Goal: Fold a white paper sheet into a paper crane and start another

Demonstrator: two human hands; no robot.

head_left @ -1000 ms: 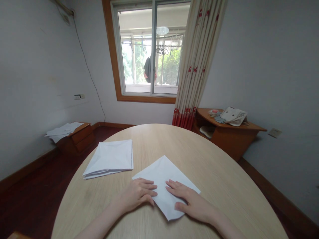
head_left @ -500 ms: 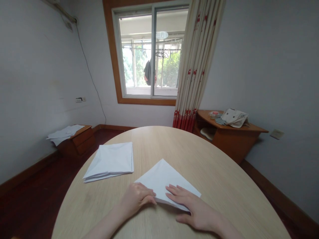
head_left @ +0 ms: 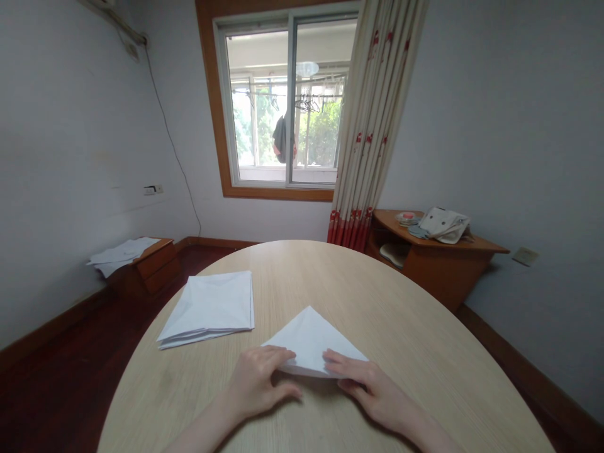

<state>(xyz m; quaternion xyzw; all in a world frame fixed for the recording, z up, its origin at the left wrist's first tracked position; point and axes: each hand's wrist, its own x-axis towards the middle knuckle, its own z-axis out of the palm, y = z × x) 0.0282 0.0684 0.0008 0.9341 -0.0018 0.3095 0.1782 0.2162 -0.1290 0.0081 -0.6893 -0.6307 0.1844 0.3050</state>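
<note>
Left hand (head_left: 257, 384) and right hand (head_left: 372, 393) have drawn inward; my fingers (head_left: 287, 355) touch the paper triangle (head_left: 311, 340) ahead, its long edge crosswise, grip unclear.

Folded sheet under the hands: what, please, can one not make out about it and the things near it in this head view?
All in the head view:
- Folded sheet: the left hand and right hand hide parts of its lower edge.
- Stack: its layers are too small to count.
- Pile on the left cabinet: too small to tell paper from cloth.
- Small items on the right cabinet: too small to identify.
</note>
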